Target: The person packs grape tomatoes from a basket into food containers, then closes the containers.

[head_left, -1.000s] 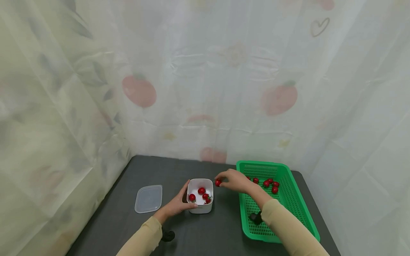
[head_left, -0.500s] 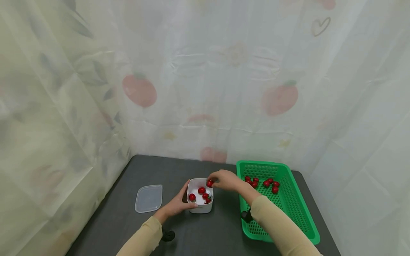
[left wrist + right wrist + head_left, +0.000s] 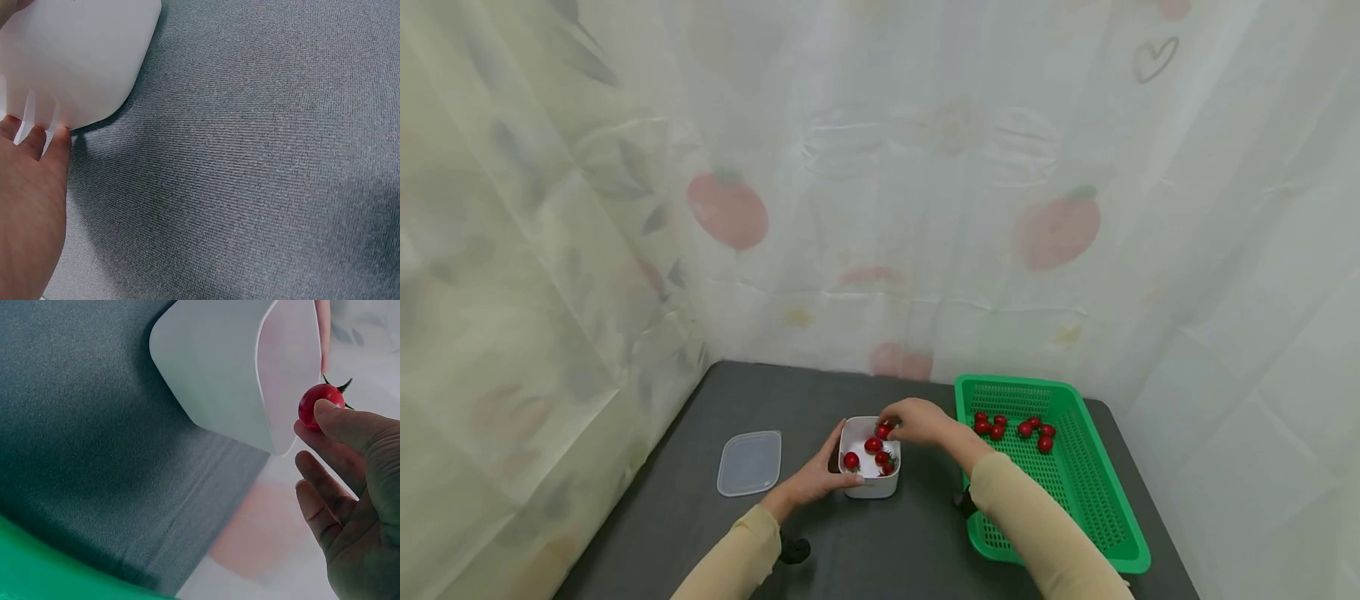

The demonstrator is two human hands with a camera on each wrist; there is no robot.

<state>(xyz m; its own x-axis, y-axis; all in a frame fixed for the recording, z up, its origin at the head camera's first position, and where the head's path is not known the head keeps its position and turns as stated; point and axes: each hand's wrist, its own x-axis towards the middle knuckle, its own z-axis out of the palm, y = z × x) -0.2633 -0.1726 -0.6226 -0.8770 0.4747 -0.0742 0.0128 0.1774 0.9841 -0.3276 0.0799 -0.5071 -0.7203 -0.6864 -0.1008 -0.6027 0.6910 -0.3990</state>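
My left hand (image 3: 812, 483) holds a small white square container (image 3: 870, 490), its fingers along the left side and its thumb at the near rim. In the left wrist view the fingertips press on the container's wall (image 3: 81, 56). Several cherry tomatoes (image 3: 873, 446) lie inside, at least one with a green stem. Over the container's far right corner, my right hand (image 3: 916, 419) pinches a single red cherry tomato (image 3: 320, 406) between thumb and forefinger. That tomato has a green stem, and the other fingers are spread loosely below it in the right wrist view.
To the right stands a green perforated basket (image 3: 1093, 467) with several cherry tomatoes (image 3: 1046, 444) near its far end. My right forearm passes over its near left side. A translucent lid (image 3: 750, 463) lies left of the container on the dark table (image 3: 880, 558). Printed curtains hang behind.
My right hand has carried the pinched tomato leftward, from beside the container to over its far right corner. The left hand and container have stayed in place.
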